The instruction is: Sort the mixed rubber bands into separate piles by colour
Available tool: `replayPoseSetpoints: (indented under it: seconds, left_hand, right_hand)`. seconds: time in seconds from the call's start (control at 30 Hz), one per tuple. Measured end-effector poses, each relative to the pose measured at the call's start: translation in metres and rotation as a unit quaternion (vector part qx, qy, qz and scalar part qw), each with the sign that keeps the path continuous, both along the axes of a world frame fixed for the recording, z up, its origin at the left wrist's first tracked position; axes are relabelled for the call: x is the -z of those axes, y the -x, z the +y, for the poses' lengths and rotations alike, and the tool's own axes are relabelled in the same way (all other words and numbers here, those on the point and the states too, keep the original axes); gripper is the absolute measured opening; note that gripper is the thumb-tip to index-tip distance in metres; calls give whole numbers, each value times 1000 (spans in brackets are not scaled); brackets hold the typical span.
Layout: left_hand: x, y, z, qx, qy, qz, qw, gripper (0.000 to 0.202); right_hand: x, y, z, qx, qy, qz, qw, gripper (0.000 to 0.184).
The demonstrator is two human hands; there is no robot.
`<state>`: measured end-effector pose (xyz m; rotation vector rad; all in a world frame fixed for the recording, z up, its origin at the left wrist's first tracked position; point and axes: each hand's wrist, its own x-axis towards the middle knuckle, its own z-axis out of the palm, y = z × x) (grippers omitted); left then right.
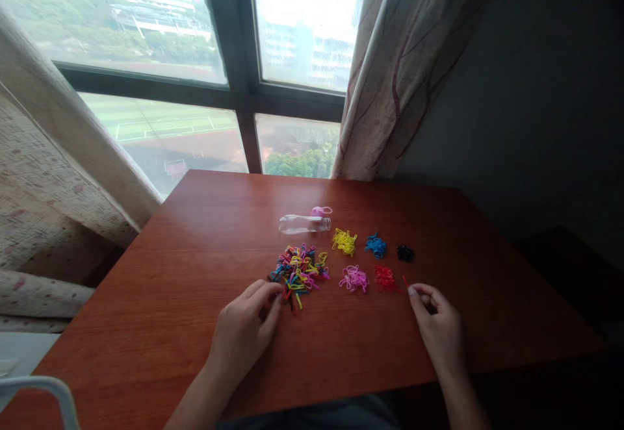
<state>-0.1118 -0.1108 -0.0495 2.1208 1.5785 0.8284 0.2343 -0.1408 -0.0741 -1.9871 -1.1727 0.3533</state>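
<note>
— While your left hand (248,329) rests at the near edge of the mixed pile (298,269), is it holding anything?
— I can't tell. My fingers curl loosely against the nearest bands.
— And the right hand (439,326)?
— Thumb and forefinger are pinched almost closed on one red band (405,281), just right of the red pile (385,278). The pink pile (354,278) lies left of that.
— Which step is this?
— Sorting by colour, I'd judge. The next move calls for a short shift left and a gentle release over red, clear of pink.
</note>
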Motion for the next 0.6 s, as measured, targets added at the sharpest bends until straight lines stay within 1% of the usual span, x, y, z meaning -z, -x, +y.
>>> replayPoseSetpoints:
  seconds: [0.07, 0.2, 0.4, 0.6]
  left_hand:
    - [2, 0, 1, -1, -2, 0, 1000, 15]
    - [3, 1, 2, 0, 0, 2, 1000, 15]
    - [2, 1, 0, 1, 3, 3, 1000, 15]
    - [0, 0, 0, -1, 6, 2, 1000, 15]
  right_hand:
    - [1, -2, 4, -5, 15, -6, 1000, 42]
    - [0, 4, 12, -13, 25, -31, 999, 40]
    - [-1, 6, 14, -39, 36, -84, 995, 35]
    - [-2, 6, 11, -25, 16, -69, 997, 38]
